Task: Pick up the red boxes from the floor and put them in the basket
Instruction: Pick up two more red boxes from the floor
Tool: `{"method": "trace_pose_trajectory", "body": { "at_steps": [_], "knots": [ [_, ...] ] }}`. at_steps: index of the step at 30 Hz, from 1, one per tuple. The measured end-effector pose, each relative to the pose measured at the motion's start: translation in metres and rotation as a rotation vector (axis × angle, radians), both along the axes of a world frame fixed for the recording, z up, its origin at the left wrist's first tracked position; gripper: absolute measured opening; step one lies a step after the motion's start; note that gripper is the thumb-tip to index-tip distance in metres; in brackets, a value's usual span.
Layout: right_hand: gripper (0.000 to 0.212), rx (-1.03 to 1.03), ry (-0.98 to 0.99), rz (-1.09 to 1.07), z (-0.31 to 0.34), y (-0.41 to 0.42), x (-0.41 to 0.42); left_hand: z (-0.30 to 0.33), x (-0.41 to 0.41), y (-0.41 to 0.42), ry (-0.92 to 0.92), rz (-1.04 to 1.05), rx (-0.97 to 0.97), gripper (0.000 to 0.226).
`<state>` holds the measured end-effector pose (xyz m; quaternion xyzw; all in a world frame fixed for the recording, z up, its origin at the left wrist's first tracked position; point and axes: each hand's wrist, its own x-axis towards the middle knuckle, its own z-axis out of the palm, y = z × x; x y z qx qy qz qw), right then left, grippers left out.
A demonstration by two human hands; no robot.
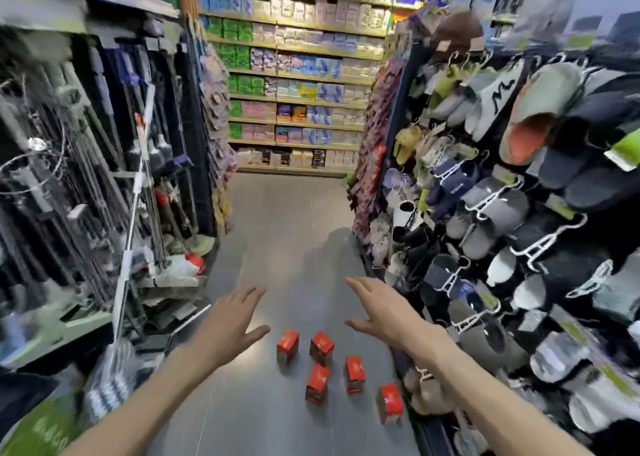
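Both hands, left hand (pixel 230 320) and right hand (pixel 384 312), are empty with fingers spread; no basket is visible, and the upright red boxes (pixel 320 348) could easily topple.

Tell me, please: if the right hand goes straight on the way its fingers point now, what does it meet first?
The right hand is open, its fingers pointing up the aisle and slightly left. That way looks free: only bare floor lies ahead, as far as the picture shows. The slipper rack stays to its right, though depth is hard to judge.
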<state>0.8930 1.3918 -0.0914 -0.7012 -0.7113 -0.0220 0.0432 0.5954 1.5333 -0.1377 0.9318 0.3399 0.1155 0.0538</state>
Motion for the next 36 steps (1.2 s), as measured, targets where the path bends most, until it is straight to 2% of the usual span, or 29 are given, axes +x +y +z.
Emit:
{"method": "trace_pose_trajectory", "body": {
  "at_steps": [9, 14, 18, 26, 30, 36],
  "knots": [
    [0.080, -0.056, 0.124, -0.057, -0.086, 0.226, 0.097, -0.114, 0.106, 0.228, 0.080, -0.033, -0.145, 0.075],
    [0.078, -0.134, 0.194, -0.131, -0.143, 0.318, 0.154, -0.179, 0.160, 0.318, 0.156, -0.016, -0.263, 0.076],
    [0.077, -0.214, 0.271, -0.204, -0.217, 0.375, 0.189, -0.258, 0.203, 0.369, 0.193, 0.007, -0.391, 0.075],
    [0.085, -0.329, 0.471, -0.307, -0.446, 0.438, 0.228, -0.498, 0.262, 0.416, 0.174, 0.112, -0.556, 0.075],
    [0.089, -0.347, 0.487, -0.325, -0.560, 0.443, 0.238, -0.629, 0.279, 0.424, 0.182, 0.202, -0.610, 0.078],
    [0.084, -0.400, 0.506, -0.346, -0.704, 0.436, 0.253, -0.792, 0.309, 0.435, 0.155, 0.363, -0.625, 0.104]
  ]
}}
